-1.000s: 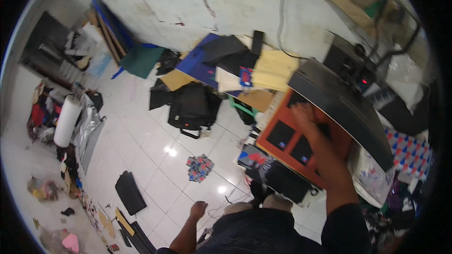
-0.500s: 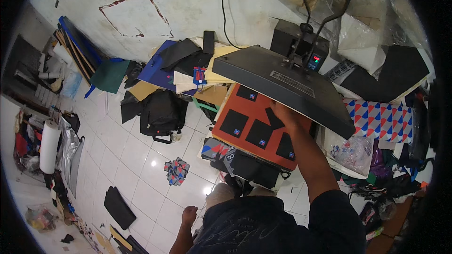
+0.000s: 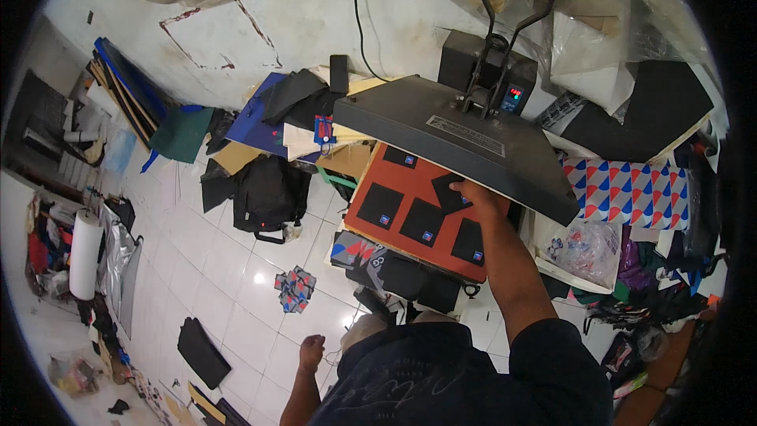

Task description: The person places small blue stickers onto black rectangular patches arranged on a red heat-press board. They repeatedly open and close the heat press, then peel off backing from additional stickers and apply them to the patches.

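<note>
My right hand [image 3: 475, 194] reaches under the raised plate of a heat press [image 3: 457, 130]. Its fingers pinch the edge of a black fabric piece [image 3: 447, 188], which lies tilted on the orange-red press bed [image 3: 394, 241]. Around it lie several similar black pieces, each with a small blue-and-red mark: one at the left [image 3: 378, 203], one at the front [image 3: 420, 222] and one at the right [image 3: 467, 241]. A further piece [image 3: 400, 158] is partly under the plate. My left hand [image 3: 313, 352] hangs low beside my body, fingers curled, with nothing visible in them.
Small patterned pieces [image 3: 295, 289] are piled on the tiled floor, near a black backpack [image 3: 270, 193] and a folded black cloth [image 3: 203, 353]. A box with a plastic bag [image 3: 582, 251] and a patterned sheet [image 3: 627, 195] stand right of the press. Dark fabric [image 3: 406, 278] hangs below the bed.
The black piece under my right hand has shifted and turned, so more of it shows. My left hand has risen slightly. The whole view has shifted a little.
</note>
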`<state>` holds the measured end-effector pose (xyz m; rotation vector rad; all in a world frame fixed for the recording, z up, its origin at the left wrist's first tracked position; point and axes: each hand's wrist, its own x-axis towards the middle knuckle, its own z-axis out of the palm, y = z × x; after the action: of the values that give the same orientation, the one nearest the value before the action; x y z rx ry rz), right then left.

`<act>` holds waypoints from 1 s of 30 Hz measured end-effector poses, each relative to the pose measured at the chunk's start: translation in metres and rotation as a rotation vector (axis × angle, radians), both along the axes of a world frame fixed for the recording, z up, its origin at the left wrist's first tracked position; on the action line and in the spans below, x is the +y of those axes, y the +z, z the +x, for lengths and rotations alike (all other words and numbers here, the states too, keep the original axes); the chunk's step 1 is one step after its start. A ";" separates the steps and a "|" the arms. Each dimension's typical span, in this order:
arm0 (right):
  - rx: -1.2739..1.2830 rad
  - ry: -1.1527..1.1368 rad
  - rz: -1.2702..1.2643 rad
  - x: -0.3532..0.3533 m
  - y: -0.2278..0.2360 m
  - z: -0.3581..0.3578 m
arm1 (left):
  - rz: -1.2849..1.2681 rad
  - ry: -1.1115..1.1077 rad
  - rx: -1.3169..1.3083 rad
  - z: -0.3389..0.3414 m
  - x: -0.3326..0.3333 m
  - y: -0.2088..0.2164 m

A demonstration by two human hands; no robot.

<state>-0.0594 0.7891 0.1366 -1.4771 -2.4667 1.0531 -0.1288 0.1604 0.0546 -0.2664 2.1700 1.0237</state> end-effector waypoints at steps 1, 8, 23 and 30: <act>0.030 -0.011 0.009 0.001 -0.001 0.003 | 0.001 -0.003 -0.011 -0.004 0.012 0.010; 0.033 0.047 0.278 -0.003 -0.006 -0.004 | -0.053 -0.107 -0.048 0.008 -0.013 -0.013; 0.110 -0.204 0.272 0.030 -0.021 0.003 | -0.247 -0.415 0.189 0.027 -0.069 -0.082; 0.075 -0.287 0.172 0.045 -0.059 -0.007 | -0.019 0.036 0.006 0.044 0.013 -0.021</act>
<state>-0.0665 0.8339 0.0776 -1.6391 -2.1492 0.8059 -0.0852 0.1738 0.0339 -0.3132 2.1880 1.0258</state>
